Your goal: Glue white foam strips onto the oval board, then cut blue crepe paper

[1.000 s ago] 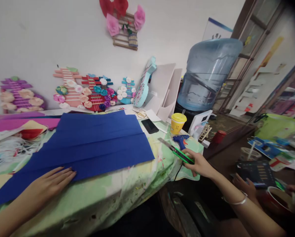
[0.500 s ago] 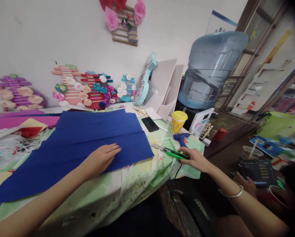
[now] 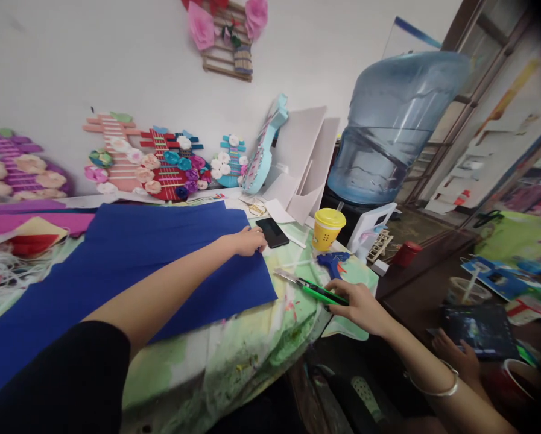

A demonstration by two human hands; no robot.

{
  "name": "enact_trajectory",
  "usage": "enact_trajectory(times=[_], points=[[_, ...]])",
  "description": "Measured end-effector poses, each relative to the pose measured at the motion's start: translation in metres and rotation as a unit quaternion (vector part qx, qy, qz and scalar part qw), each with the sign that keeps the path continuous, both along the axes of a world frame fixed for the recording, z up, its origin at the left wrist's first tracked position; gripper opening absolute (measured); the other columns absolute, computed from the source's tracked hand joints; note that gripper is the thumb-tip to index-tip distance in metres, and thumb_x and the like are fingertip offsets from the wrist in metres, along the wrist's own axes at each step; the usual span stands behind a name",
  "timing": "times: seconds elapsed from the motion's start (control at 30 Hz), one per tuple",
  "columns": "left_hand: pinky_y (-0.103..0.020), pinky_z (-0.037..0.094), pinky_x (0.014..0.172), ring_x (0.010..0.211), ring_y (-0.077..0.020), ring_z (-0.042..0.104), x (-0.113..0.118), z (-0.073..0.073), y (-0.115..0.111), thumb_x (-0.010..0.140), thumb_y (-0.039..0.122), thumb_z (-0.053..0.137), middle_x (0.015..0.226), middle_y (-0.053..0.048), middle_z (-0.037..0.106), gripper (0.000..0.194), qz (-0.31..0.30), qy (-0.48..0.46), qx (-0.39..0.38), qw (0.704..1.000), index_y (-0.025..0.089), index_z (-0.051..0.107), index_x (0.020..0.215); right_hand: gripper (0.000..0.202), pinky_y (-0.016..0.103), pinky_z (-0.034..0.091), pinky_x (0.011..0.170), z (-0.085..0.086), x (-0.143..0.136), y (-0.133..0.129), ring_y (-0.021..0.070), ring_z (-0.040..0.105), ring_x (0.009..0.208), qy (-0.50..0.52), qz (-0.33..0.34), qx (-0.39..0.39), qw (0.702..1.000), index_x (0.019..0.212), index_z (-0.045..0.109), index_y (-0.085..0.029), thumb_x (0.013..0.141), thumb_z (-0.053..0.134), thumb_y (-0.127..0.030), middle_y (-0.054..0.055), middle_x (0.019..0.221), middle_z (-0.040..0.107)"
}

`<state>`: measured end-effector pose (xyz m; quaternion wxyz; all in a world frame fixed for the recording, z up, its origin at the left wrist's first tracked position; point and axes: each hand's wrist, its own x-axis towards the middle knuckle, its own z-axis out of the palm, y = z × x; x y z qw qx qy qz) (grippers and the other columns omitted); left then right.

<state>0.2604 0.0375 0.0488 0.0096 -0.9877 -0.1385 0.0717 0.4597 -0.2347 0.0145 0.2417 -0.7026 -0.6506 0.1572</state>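
A wide blue sheet (image 3: pixel 161 259) covers much of the table, its right corner near a green utility knife (image 3: pixel 315 290). My right hand (image 3: pixel 354 304) is closed on the knife's handle end, and the blade points left toward the sheet. My left hand (image 3: pixel 248 241) lies at the sheet's upper right edge, fingers bent together, beside a black phone (image 3: pixel 272 232); what its fingertips pinch, if anything, is hidden. Behind the knife sits a blue glue gun (image 3: pixel 332 263).
A yellow lidded cup (image 3: pixel 328 229) and a large water bottle (image 3: pixel 388 126) stand at the back right. Flower-decorated paper instruments (image 3: pixel 166 169) lean on the wall. At the lower right, another person's hand touches a tablet (image 3: pixel 478 328).
My left hand has moved from the middle of the blue sheet up and right to its edge near the phone. My right hand still holds the knife. The view has shifted slightly.
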Motion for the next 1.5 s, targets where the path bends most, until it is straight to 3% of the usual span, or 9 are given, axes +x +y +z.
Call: enact_trajectory(times=[0.1,0.27,0.43,0.63,0.8,1.07,1.27,1.37,1.5], points=[[-0.041,0.032,0.091,0.114,-0.0262,0.039,-0.001,0.001,0.009,0.065,-0.001,0.050,0.103,-0.007,0.061,0.031,-0.016,0.008,-0.011,1.000,0.019,0.062,0.085,0.021,0.025,0.035,0.057,0.002,0.003,0.005,0.0143,0.052,0.060,-0.002,0.004,0.001,1.000,0.091,0.059,-0.021,0.071,0.061,-0.027,-0.004,0.066,0.062],[-0.034,0.034,0.083,0.099,-0.0237,0.045,-0.002,0.001,0.016,0.065,0.001,0.051,0.096,-0.006,0.062,0.045,-0.015,0.003,-0.023,1.000,0.021,0.057,0.105,0.021,0.026,0.038,0.060,0.002,0.008,0.012,0.0158,0.055,0.063,0.002,0.007,0.021,1.000,0.091,0.061,-0.022,0.071,0.061,-0.028,-0.002,0.069,0.063],[-0.030,0.035,0.077,0.092,-0.0225,0.048,0.000,-0.004,0.025,0.070,0.008,0.054,0.083,-0.005,0.064,0.024,-0.020,-0.017,-0.044,0.999,0.020,0.064,0.089,0.022,0.026,0.038,0.058,0.005,0.011,0.017,0.0157,0.055,0.062,0.007,0.010,0.023,1.000,0.092,0.063,-0.022,0.071,0.060,-0.027,-0.002,0.069,0.063],[-0.022,0.039,0.067,0.071,-0.0133,0.055,-0.003,-0.005,0.031,0.069,0.008,0.056,0.072,-0.001,0.063,0.020,-0.031,-0.082,-0.097,0.991,0.016,0.065,0.085,0.021,0.027,0.040,0.063,0.010,0.015,0.023,0.0177,0.058,0.070,-0.017,0.017,0.043,0.999,0.090,0.066,-0.021,0.070,0.061,-0.025,0.000,0.079,0.067],[-0.021,0.042,0.068,0.072,-0.0126,0.060,-0.015,-0.002,0.035,0.068,0.011,0.061,0.074,-0.002,0.066,0.009,-0.018,-0.147,-0.151,0.977,0.014,0.066,0.075,0.020,0.027,0.040,0.063,0.011,0.013,0.025,0.0175,0.058,0.068,-0.031,0.027,0.037,0.998,0.089,0.067,-0.021,0.071,0.062,-0.027,0.001,0.077,0.067],[-0.024,0.048,0.071,0.071,-0.0130,0.063,-0.033,0.002,0.038,0.068,0.020,0.066,0.073,-0.004,0.068,0.007,-0.002,-0.222,-0.245,0.944,0.013,0.067,0.067,0.028,0.030,0.044,0.073,0.008,0.016,0.033,0.0217,0.062,0.082,-0.041,0.033,0.084,0.995,0.098,0.067,-0.021,0.070,0.062,-0.026,0.004,0.093,0.069],[-0.028,0.051,0.073,0.075,-0.0154,0.065,-0.041,0.005,0.032,0.064,0.024,0.071,0.078,-0.006,0.071,0.014,0.056,-0.246,-0.400,0.881,0.012,0.066,0.067,0.030,0.033,0.044,0.078,0.006,0.016,0.039,0.0247,0.062,0.088,-0.082,0.032,0.092,0.992,0.101,0.066,-0.019,0.072,0.062,-0.025,0.006,0.097,0.069],[-0.029,0.051,0.075,0.078,-0.0154,0.066,-0.046,0.013,0.026,0.066,0.024,0.071,0.082,-0.008,0.071,0.017,0.077,-0.243,-0.453,0.854,0.012,0.065,0.075,0.032,0.034,0.043,0.080,0.006,0.014,0.042,0.0253,0.061,0.091,-0.099,0.024,0.099,0.990,0.103,0.064,-0.018,0.073,0.061,-0.024,0.008,0.101,0.068],[-0.025,0.051,0.070,0.070,-0.0131,0.065,-0.054,0.029,0.019,0.065,0.024,0.073,0.076,-0.006,0.070,0.018,0.092,-0.247,-0.463,0.846,0.011,0.065,0.075,0.029,0.034,0.043,0.077,0.006,0.011,0.046,0.0248,0.058,0.090,-0.113,0.035,0.122,0.985,0.101,0.065,-0.018,0.073,0.061,-0.022,0.008,0.094,0.068]])
